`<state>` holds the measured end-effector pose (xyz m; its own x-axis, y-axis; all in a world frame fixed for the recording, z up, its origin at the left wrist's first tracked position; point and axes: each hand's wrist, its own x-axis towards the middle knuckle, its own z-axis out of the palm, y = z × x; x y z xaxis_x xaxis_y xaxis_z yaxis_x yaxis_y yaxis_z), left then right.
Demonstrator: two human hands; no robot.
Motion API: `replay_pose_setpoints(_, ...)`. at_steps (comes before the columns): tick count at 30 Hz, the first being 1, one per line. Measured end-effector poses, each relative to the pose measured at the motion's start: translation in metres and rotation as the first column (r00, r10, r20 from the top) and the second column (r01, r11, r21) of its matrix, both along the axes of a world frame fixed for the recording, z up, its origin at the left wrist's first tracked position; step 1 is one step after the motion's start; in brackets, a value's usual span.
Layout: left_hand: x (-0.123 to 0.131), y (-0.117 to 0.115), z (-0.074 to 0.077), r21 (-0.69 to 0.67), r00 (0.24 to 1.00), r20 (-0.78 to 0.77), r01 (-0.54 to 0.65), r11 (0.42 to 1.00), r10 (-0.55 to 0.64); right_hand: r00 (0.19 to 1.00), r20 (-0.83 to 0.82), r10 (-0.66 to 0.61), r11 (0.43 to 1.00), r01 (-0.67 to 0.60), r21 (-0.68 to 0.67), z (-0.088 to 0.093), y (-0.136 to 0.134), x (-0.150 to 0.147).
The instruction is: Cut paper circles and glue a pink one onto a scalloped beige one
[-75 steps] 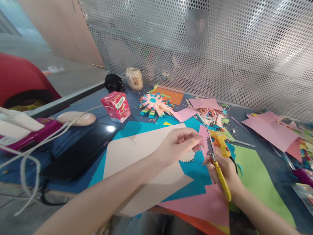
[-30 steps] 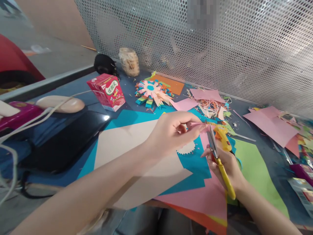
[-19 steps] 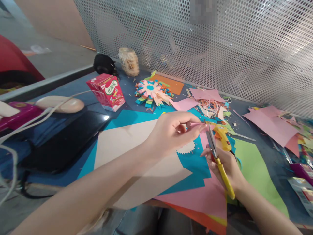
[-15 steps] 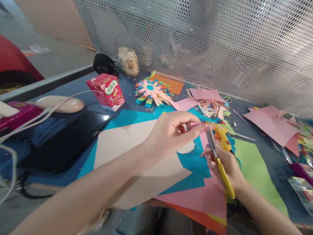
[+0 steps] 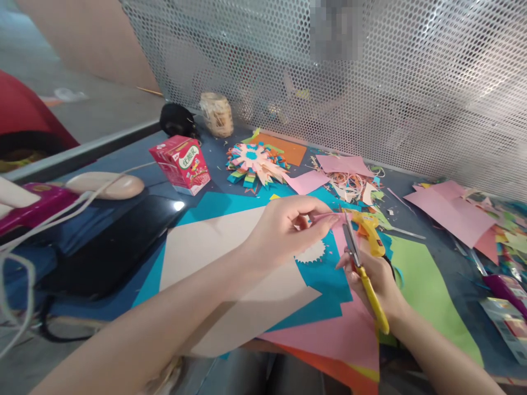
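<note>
Between thumb and fingers, my left hand pinches a small strip of pink paper. My right hand grips yellow-handled scissors, whose blades point away from me and meet the strip's right end. Whether the blades are parted is hard to make out. Under my hands lie a large cream sheet, blue paper and pink paper. A round cream piece with a toothed edge rests on the blue paper. Just beyond my right hand is a yellow glue gun.
A fringed paper flower stands behind my hands, with paper scraps to its right. On the left are a red drink carton, a black tablet-like device and white cables. A perforated metal panel borders the back.
The view has shifted slightly, so the table things sit a little lower in the picture. Both hands keep their hold, with the scissors still at the pink strip.
</note>
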<state>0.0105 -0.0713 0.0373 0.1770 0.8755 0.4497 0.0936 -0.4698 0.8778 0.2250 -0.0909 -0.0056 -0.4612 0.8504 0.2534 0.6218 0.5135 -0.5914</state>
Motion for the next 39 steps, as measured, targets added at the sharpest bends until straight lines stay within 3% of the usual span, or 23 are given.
replay_pose_setpoints(5,0.003,-0.001,0.000,-0.029,0.999,-0.049,0.019,0.999,-0.021,1.000,-0.006,-0.009,1.000,0.009,-0.030,0.001,-0.001,0.001)
replay_pose_setpoints(11,0.004,-0.003,0.000,-0.090,0.989,-0.033,0.144,0.986,-0.147,1.000,-0.008,-0.019,1.000,0.019,-0.015,-0.006,0.000,0.002)
replay_pose_setpoints(19,0.004,0.000,-0.001,-0.273,0.912,0.140,0.410,0.871,-0.385,0.998,-0.047,0.034,0.999,-0.033,0.021,-0.006,0.001,0.001)
replay_pose_setpoints(27,0.006,0.000,-0.008,-0.321,0.889,0.191,0.457,0.829,-0.416,1.000,0.008,0.031,0.997,-0.031,0.064,-0.001,0.001,0.000)
replay_pose_setpoints(36,0.006,0.001,-0.003,-0.243,0.947,0.143,0.314,0.918,-0.286,0.997,-0.077,-0.017,0.996,0.011,-0.084,-0.005,-0.001,0.001)
replay_pose_setpoints(39,0.002,0.001,0.002,-0.200,0.944,0.148,0.322,0.926,-0.296,0.996,-0.092,-0.013,0.988,-0.002,-0.154,-0.006,-0.002,0.004)
